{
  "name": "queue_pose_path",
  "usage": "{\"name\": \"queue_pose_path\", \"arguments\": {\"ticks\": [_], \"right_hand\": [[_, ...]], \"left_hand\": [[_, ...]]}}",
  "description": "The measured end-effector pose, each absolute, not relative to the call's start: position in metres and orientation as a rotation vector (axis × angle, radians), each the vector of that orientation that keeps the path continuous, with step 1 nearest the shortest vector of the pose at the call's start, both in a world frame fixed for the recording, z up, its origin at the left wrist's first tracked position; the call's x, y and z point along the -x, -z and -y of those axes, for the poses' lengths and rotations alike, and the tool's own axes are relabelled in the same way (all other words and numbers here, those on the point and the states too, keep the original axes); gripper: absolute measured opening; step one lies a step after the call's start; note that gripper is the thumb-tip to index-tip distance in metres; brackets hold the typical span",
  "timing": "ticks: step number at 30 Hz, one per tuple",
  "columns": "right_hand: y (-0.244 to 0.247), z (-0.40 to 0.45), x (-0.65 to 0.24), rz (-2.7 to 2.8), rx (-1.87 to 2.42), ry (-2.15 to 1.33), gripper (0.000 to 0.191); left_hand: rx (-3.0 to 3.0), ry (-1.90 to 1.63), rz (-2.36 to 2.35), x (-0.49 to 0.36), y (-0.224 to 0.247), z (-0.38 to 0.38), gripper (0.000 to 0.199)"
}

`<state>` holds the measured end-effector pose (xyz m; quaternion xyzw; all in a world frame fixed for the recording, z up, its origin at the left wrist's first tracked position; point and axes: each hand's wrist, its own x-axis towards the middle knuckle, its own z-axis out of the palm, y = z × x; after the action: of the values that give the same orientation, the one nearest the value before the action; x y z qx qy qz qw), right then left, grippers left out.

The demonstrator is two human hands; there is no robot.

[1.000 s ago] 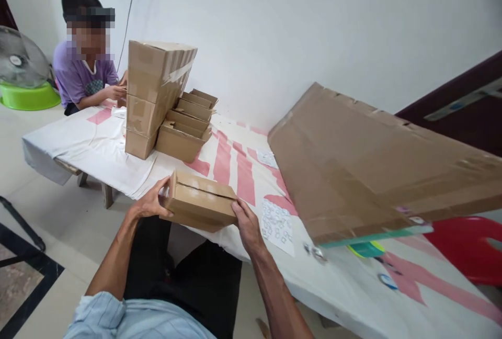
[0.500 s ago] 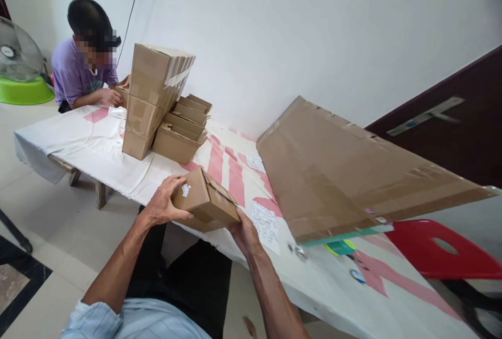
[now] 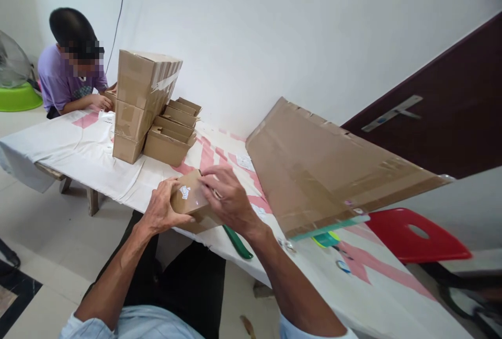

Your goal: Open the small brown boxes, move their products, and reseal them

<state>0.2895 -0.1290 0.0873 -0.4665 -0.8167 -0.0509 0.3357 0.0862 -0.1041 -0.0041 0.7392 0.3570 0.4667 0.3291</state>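
A small closed cardboard box (image 3: pixel 189 199) is held over the table's front edge, with a white printed sticker (image 3: pixel 184 192) on the face turned up to me. My left hand (image 3: pixel 167 205) grips its left end, thumb on the near side and fingers over the far side. My right hand (image 3: pixel 227 195) is at the right part of that face, with fingers bent and pressed together against the cardboard. Whatever may be between those fingertips is hidden. Under my right wrist, a green curved handle (image 3: pixel 238 242) sticks out at the table edge.
Stacked taped boxes (image 3: pixel 131 119) and open-topped boxes (image 3: pixel 167 143) stand on the cloth-covered table (image 3: pixel 58 135). A large cardboard sheet (image 3: pixel 314 166) leans at the right, near tape rolls (image 3: pixel 343 266) and a red stool (image 3: pixel 415 234). A person in purple (image 3: pixel 65 80) works at the far left.
My right hand has left the box's right end and come onto its stickered face. The green handle now shows. My left hand keeps its grip while the view has shifted.
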Motion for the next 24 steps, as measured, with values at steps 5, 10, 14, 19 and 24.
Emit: {"name": "queue_pose_path", "arguments": {"ticks": [5,10,14,19,24], "right_hand": [[-0.102,0.121,-0.269,2.289,1.125,0.112,0.026],[-0.063,0.134,-0.329,1.884,1.347,0.024,0.03],[0.026,0.167,-0.392,1.821,1.797,0.001,0.041],[0.119,0.207,-0.442,1.686,2.282,-0.015,0.032],[0.126,0.205,-0.441,1.585,2.166,0.027,0.035]], "left_hand": [[-1.914,-1.212,-0.844,-0.072,0.007,0.099,0.09],[-1.816,-1.079,-0.802,-0.034,0.024,0.083,0.088],[-1.73,-1.024,-0.845,-0.018,0.039,0.077,0.087],[-1.701,-1.038,-0.865,-0.018,0.042,0.079,0.076],[-1.699,-1.067,-0.876,-0.021,0.035,0.08,0.064]]}}
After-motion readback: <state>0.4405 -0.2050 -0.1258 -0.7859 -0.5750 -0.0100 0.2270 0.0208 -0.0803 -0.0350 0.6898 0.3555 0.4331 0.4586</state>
